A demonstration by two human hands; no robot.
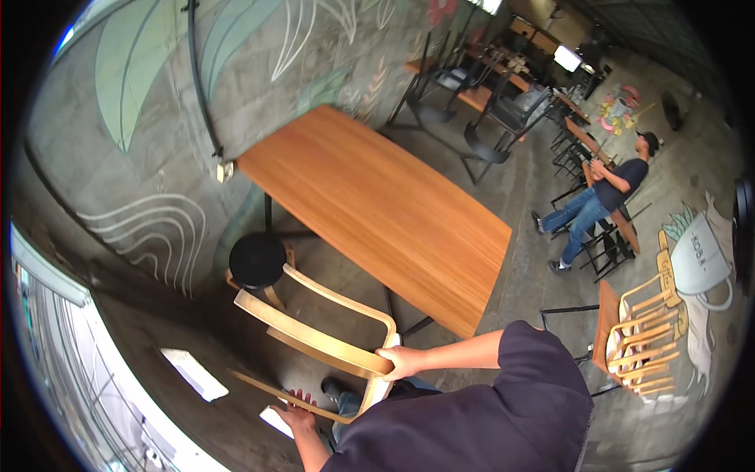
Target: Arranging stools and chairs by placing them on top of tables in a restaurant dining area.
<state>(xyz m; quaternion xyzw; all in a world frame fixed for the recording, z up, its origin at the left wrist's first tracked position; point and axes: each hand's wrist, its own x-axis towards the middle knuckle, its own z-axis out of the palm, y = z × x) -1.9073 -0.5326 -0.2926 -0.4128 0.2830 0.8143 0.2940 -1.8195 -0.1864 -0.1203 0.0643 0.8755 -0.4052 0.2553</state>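
Observation:
A light bentwood chair [314, 334] with curved wooden rails and a pale part by its bend is tilted in front of my body. My right hand [403, 363] is closed round the chair where the broad upper rail meets the bend. Lower and to the left, my left hand [297, 415] grips the thinner lower rail, its fingertips showing past the wood. Just beyond the chair stands a stool with a round black seat [258, 259]. A long brown wooden table [377, 212] lies farther ahead, its near edge close to the chair.
A painted concrete wall [157, 118] runs along the left. Black chairs [511, 114] stand beyond the table. On the right, a person [613, 185] in dark clothes and jeans stands beside tables, and several light wooden chairs [645, 338] cluster by another table [607, 326].

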